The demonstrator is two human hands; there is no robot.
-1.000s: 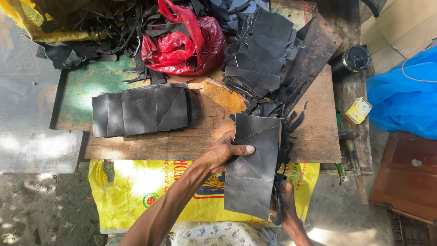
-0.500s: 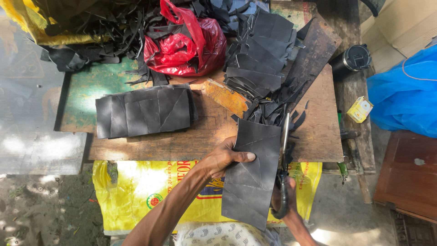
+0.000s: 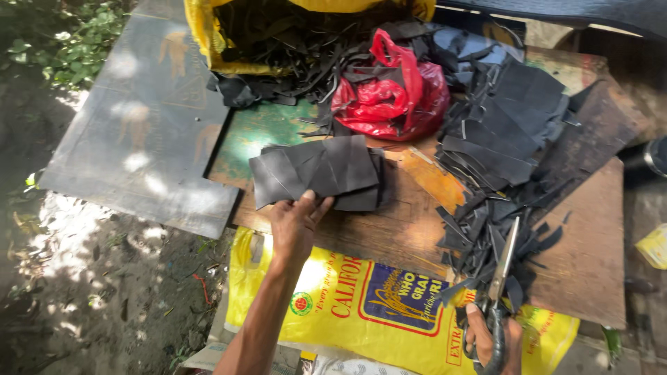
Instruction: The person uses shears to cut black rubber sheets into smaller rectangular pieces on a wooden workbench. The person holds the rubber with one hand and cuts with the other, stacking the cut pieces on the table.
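Fingers, left: I see the fingers [image 3: 314, 207] of the left hand [image 3: 295, 226] a little spread and laid flat on the near edge of the stack of black rectangular rubber sheets [image 3: 319, 172]; they press it, they do not pinch it.
Fingers, right: the right hand [image 3: 492, 340] is curled shut around the handles of the long metal scissors [image 3: 499, 292]; the blades point away from me and look nearly closed.
Stack position: it lies on the worn wooden board [image 3: 590, 264], at its left part, directly ahead of the left fingertips and touching them. It is well apart from the scissors.
Around it: to the right is a loose heap of black rubber offcuts and strips [image 3: 500, 160], behind it a crumpled red plastic bag [image 3: 392, 90], and further back a yellow sack full of black strips [image 3: 278, 35]. A yellow printed woven sack [image 3: 361, 305] hangs under the board's near edge.
Risk, stack: I judge the upper sheets can slide or fan out, because they already lie crooked and the hand presses only one edge.
Risk, scissors: the tips stand among the offcuts; I think they can catch a strip and drag it off the board.
Risk, edge: the stack sits near the front left edge, so a pull toward me can drop sheets to the ground.
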